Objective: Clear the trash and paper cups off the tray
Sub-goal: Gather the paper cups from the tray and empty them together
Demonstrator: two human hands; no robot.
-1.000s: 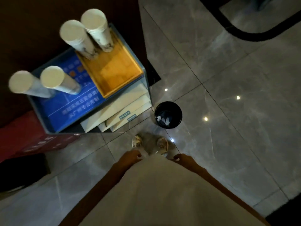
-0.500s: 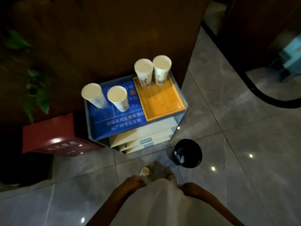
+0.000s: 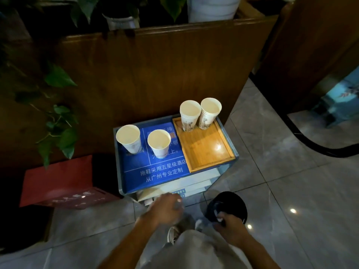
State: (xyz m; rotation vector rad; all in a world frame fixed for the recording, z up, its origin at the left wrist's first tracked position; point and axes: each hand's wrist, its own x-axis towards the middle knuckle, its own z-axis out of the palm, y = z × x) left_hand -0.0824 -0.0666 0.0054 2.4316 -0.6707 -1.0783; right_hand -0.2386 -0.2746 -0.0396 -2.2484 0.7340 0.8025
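Note:
A wooden tray (image 3: 210, 152) lies on the right half of a small blue-topped stand (image 3: 155, 171). Two empty paper cups (image 3: 190, 118) (image 3: 210, 113) stand upright at the tray's far edge, side by side. Two more paper cups (image 3: 129, 139) (image 3: 159, 143) stand on the blue surface to the left of the tray. My left hand (image 3: 167, 208) hovers blurred in front of the stand's near edge, fingers loosely curled, with nothing seen in it. My right hand (image 3: 228, 224) is at the near rim of a black trash bin (image 3: 238, 199) on the floor; its grip is unclear.
A tall wooden partition (image 3: 155, 74) rises behind the stand, with potted plants (image 3: 58, 117) to the left. A red box (image 3: 62, 183) sits on the floor left of the stand. Grey tiled floor (image 3: 291, 191) spreads to the right. White boxes fill the stand's lower shelf.
The view has tilted up and drawn back from the stand. Both hands have left the shirt hem and moved forward, the left toward the stand, the right toward the bin.

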